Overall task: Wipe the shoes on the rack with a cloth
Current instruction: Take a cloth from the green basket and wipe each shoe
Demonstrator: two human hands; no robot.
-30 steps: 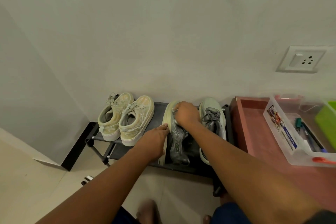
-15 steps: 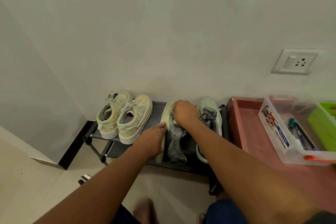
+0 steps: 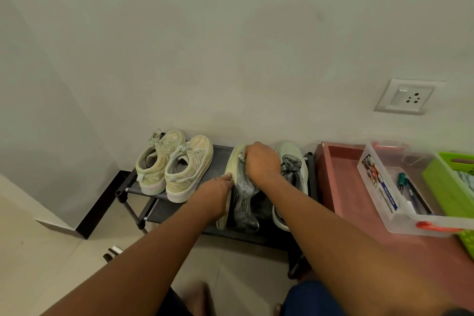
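Nearest, at about 7 o'clock of the shoe: left hand point(image 3: 216, 194), fingers curled against the pale sole edge of the grey-and-cream sneaker tipped on its side point(image 3: 239, 187), bracing it. Worth keeping that brace firm and low, so the shoe cannot roll flat under wiping pressure.

Just beyond, at 12 o'clock of the left hand: right hand point(image 3: 261, 161), fingers curled down over the toe end, apparently bunching a small pale cloth point(image 3: 241, 156); only a scrap shows, so hard to be sure of the grip. Better to stroke from toe toward heel in short passes, turning the cloth to a clean patch when soiled, then rolling the shoe to reach the other flank.

Under both, the black two-tier metal shoe rack point(image 3: 133, 190) against the wall. At 3 o'clock of the held shoe, its grey-laced mate point(image 3: 291, 159), upright, near the right wrist. At 9 o'clock, a pair of yellowish canvas sneakers point(image 3: 174, 164), side by side, probably next in line. Care needed not to nudge neighbours off the shelf.
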